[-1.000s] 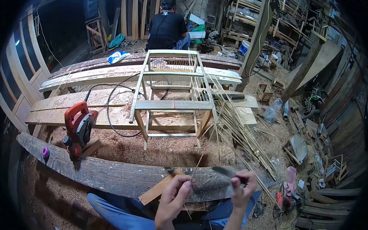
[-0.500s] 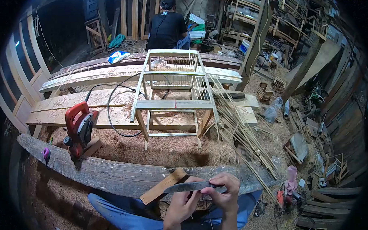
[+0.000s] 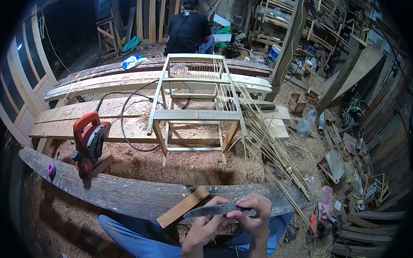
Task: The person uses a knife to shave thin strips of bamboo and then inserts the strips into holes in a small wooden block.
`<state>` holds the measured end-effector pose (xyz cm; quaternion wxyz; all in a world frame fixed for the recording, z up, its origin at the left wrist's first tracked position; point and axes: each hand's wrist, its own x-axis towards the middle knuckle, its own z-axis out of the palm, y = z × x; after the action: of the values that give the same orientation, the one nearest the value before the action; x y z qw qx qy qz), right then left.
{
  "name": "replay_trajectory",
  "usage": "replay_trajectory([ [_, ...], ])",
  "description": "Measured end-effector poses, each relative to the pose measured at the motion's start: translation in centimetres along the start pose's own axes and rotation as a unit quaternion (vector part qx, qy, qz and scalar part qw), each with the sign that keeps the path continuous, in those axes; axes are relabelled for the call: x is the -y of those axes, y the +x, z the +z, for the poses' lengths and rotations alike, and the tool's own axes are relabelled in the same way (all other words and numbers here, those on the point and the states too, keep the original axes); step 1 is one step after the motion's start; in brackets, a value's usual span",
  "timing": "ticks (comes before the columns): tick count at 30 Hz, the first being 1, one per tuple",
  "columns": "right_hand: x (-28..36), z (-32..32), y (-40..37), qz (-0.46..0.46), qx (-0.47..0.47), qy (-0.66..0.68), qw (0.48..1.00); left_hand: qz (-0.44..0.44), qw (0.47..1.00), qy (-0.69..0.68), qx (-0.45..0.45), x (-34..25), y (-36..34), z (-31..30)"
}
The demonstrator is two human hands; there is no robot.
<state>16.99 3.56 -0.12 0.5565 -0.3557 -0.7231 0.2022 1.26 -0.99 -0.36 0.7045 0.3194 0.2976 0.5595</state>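
My right hand [image 3: 254,214] is closed around the handle of a knife [image 3: 211,210], whose dark, broad blade points left. Just below the blade, my left hand [image 3: 204,231] is closed, its fingers pinched near the knife. A thin bamboo strip [image 3: 248,170] runs down towards both hands and seems to pass between the left fingers, though the grip is largely hidden. Beside the left hand, a short wooden block [image 3: 182,207] lies slanted across the edge of a worn plank [image 3: 131,197].
Beyond the plank stands a wooden frame with thin bars [image 3: 195,116]. A red power planer [image 3: 88,141] rests at left, its cable looping over boards [image 3: 75,111]. Bamboo strips [image 3: 278,154] lie in a bundle at right. Another person [image 3: 188,33] sits at the back, facing away.
My right hand and the knife have shifted very slightly; the left hand has moved a little down and left. The block and surrounding things stay in place.
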Motion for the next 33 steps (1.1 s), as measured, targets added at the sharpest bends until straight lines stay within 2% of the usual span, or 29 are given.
replay_trajectory([
  [7,0.5,-0.3,0.1,0.004,0.01,-0.024,1.0,0.016,0.996,0.083,-0.021,0.2,-0.3,-0.1],
  [13,0.7,-0.8,0.6,-0.011,0.017,-0.034,0.999,0.063,0.987,0.135,-0.054,-0.2,-0.5,0.4],
  [16,0.2,-1.0,0.3,-0.034,0.015,-0.015,0.999,0.016,0.996,0.087,0.0,-0.1,-0.5,-0.3],
  [18,0.2,-1.1,0.6,-0.045,0.015,-0.013,0.999,-0.014,0.999,-0.032,0.017,-0.3,-0.4,-0.1],
  [25,-0.3,-1.5,1.1,-0.106,0.022,-0.011,0.994,-0.052,0.997,-0.045,0.028,-0.4,0.0,0.1],
  [27,-0.2,-1.8,1.3,-0.11,0.03,-0.015,0.993,-0.021,0.994,-0.09,0.064,-0.4,0.1,0.2],
  [33,-0.8,-2.3,1.5,-0.119,0.04,-0.047,0.991,-0.05,0.994,-0.074,0.068,0.0,0.4,-0.5],
])
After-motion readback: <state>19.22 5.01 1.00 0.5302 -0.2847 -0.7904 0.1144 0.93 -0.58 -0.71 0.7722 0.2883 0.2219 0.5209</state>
